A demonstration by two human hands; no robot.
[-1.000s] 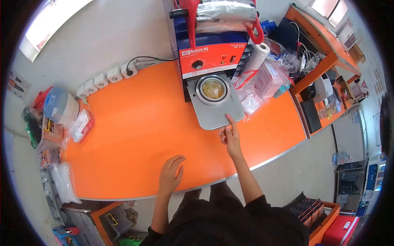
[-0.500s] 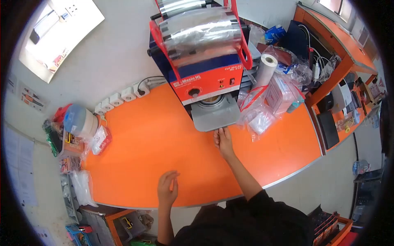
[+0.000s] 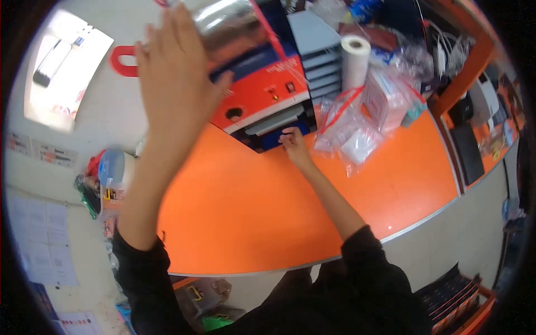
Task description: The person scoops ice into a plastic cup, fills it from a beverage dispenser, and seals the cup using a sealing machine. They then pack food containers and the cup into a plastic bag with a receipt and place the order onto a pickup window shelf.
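A red and dark blue cup sealer (image 3: 254, 92) stands at the back of the orange table. My left hand (image 3: 176, 70) is raised in front of its upper left side, fingers stretched upward and thumb out, hiding part of the machine. Beside that hand a red lever handle (image 3: 124, 61) sticks out, and the clear film roll (image 3: 234, 25) is just to the right; whether the hand touches either I cannot tell. The grey tray (image 3: 274, 121) sits inside the sealer's lower opening. Just in front of that opening is my right hand (image 3: 296, 148), its fingers loosely bent and holding nothing visible.
Right of the sealer are grey stacked drawers (image 3: 321, 61), a white roll (image 3: 355, 61) and plastic bags (image 3: 357, 145). A blue-lidded container (image 3: 114, 167) stands at the left. An orange shelf (image 3: 466, 72) borders the right side.
The tray has gone from sticking out to inside the sealer. My left hand has risen from above the table to the machine's upper left. My right hand has moved toward the opening.
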